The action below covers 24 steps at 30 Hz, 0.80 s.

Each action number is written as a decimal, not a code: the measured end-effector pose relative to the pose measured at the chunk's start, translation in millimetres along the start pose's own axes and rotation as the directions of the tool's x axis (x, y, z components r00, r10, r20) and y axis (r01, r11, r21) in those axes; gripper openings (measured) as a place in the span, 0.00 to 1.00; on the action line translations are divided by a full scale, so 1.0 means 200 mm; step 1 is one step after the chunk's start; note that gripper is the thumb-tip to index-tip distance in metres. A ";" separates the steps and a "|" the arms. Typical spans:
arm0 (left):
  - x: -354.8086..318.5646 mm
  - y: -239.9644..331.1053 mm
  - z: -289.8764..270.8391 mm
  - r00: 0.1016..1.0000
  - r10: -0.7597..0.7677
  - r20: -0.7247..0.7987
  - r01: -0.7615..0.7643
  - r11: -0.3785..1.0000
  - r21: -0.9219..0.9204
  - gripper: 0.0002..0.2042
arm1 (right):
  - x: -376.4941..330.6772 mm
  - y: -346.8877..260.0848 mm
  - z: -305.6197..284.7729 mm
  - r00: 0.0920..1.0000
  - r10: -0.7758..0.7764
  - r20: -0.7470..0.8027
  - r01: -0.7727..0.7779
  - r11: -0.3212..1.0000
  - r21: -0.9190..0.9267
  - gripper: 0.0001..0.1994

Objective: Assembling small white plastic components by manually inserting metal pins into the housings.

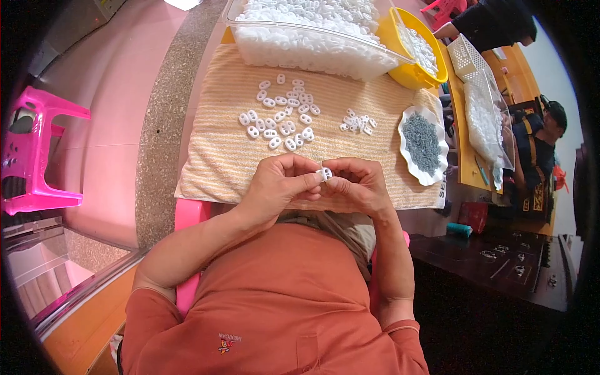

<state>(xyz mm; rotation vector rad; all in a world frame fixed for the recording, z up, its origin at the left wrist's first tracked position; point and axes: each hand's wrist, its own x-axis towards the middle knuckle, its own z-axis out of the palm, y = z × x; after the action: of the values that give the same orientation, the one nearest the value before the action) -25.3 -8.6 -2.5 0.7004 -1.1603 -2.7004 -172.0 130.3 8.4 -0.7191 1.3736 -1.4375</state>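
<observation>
Close to my body, over the near edge of the towel, my left hand (279,182) and my right hand (361,185) meet at the fingertips. Pinched between them is a small white two-hole plastic piece (326,174). Thumbs and forefingers of both hands are closed on it, hiding part of its outline. Just beyond my left hand lie loose white oval two-hole pieces (270,123), several of them touching or overlapping. Past my right hand sits a group of smaller white pieces (357,121). A white scalloped dish (404,147) to the right holds many tiny grey parts (422,140).
A striped towel (212,137) covers the table. At the far side stand a clear bin (312,56) heaped with white pieces and a yellow basin (415,76). A pink stool (28,153) is at left. Two other people (497,25) are at the right.
</observation>
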 end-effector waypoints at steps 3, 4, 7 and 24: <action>0.00 0.00 0.00 1.000 -0.003 0.000 0.003 1.000 0.004 0.07 | 0.00 0.00 0.00 1.000 0.007 0.000 -0.007 1.000 0.007 0.14; 0.00 0.00 0.00 1.000 -0.004 -0.001 0.004 1.000 0.007 0.07 | 0.00 0.00 0.00 1.000 0.010 0.001 -0.011 1.000 0.011 0.14; 0.00 0.01 0.00 1.000 -0.007 0.001 0.007 1.000 0.007 0.07 | 0.00 0.01 -0.01 1.000 0.000 0.006 0.000 1.000 0.000 0.14; -0.02 0.02 0.01 0.997 -0.062 0.044 0.066 0.992 -0.110 0.07 | -0.03 -0.04 0.04 0.999 -0.045 -0.006 0.045 0.997 0.055 0.14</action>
<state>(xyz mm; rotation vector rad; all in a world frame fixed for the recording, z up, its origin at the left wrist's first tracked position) -22.5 -8.6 2.7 0.6814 -1.0032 -2.8188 -163.9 131.0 18.1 -0.7156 1.3233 -1.5076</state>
